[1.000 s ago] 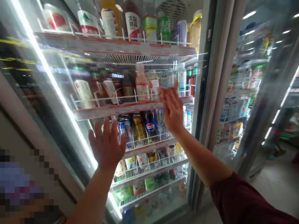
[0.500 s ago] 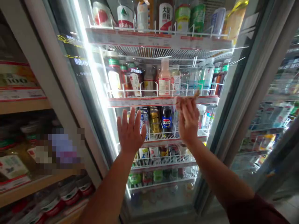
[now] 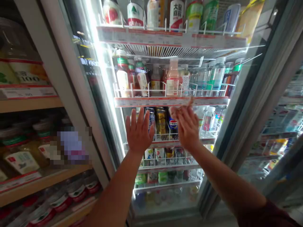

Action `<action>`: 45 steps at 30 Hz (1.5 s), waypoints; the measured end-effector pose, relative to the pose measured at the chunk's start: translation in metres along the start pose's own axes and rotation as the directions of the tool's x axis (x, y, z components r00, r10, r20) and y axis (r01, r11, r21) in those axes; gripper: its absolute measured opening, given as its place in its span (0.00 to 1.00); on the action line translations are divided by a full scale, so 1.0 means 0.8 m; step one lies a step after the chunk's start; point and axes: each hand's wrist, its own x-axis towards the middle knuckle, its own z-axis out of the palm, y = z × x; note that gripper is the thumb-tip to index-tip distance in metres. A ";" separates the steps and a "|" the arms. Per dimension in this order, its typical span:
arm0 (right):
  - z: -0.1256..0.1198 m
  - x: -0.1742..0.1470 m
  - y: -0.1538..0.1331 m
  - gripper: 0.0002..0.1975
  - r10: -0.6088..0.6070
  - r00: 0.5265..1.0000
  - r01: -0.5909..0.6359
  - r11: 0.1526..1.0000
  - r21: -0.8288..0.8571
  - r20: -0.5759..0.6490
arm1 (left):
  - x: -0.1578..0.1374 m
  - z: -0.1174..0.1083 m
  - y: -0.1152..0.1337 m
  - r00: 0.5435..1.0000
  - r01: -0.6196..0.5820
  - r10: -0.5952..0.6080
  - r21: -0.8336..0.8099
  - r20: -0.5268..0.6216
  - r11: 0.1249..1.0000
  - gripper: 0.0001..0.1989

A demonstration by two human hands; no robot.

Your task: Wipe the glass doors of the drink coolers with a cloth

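My left hand (image 3: pixel 139 132) lies flat on the glass door (image 3: pixel 163 205) of a drinks fridge, fingers spread and pointing up. To its right, my right hand (image 3: pixel 189 130) presses a crumpled pinkish-brown cloth (image 3: pixel 176 111) to the same glass. Its fingers lie over the cloth, and part of the cloth sticks up above them. Behind the glass, between the hands, are a gold can (image 3: pixel 161 121) and a dark blue Pepsi bottle (image 3: pixel 173 123), partly covered by the right hand and cloth.
Inside the fridge, wire shelves hold several bottles, including a pink bottle (image 3: pixel 172 78). Wooden shelves (image 3: pixel 47 186) with large bottles (image 3: pixel 22 154) stand at left. A grey door frame (image 3: pixel 255 113) runs along the right, with another glass-fronted cooler (image 3: pixel 279 126) beyond.
My right hand has slid the cloth left and slightly down across the glass. My left hand keeps its place on the door. The camera view has shifted a little left.
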 end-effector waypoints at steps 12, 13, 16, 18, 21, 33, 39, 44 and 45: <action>0.000 -0.014 -0.008 0.37 0.050 0.998 -0.050 0.999 -0.001 0.046 | -0.001 0.003 -0.002 1.000 0.022 -0.021 -0.089 0.011 0.996 0.33; -0.002 -0.019 -0.011 0.38 -0.004 0.994 0.002 1.000 0.018 0.107 | -0.001 0.003 -0.003 0.999 0.031 -0.029 -0.101 0.023 0.994 0.32; -0.010 -0.019 0.010 0.37 -0.007 0.993 0.009 1.000 -0.013 0.122 | -0.002 0.004 -0.005 1.000 0.018 -0.015 -0.111 0.027 0.994 0.34; -0.014 -0.011 0.038 0.36 0.109 0.994 -0.107 0.991 -0.082 0.028 | -0.003 0.005 -0.007 1.000 0.008 -0.005 -0.120 0.020 0.993 0.36; -0.015 -0.011 0.056 0.35 0.216 0.974 -0.224 0.964 -0.146 -0.069 | -0.005 0.008 -0.011 0.997 0.059 -0.050 -0.166 0.056 0.984 0.37; -0.022 -0.006 0.092 0.34 0.270 0.942 -0.290 0.954 -0.077 -0.201 | 0.001 0.007 -0.014 1.000 0.001 0.000 -0.065 0.018 0.998 0.41; -0.005 -0.041 0.033 0.40 0.114 0.993 -0.114 0.993 0.009 -0.026 | 0.002 0.006 -0.015 1.000 -0.001 0.001 -0.089 0.009 0.996 0.40; -0.012 -0.039 0.044 0.38 0.093 0.996 -0.093 0.995 -0.028 -0.003 | 0.002 0.006 -0.016 1.000 0.008 -0.004 -0.137 0.030 0.990 0.41; -0.014 -0.033 0.055 0.37 0.179 0.981 -0.183 0.982 -0.053 -0.072 | 0.002 0.006 -0.016 1.000 0.007 -0.004 -0.139 0.028 0.990 0.41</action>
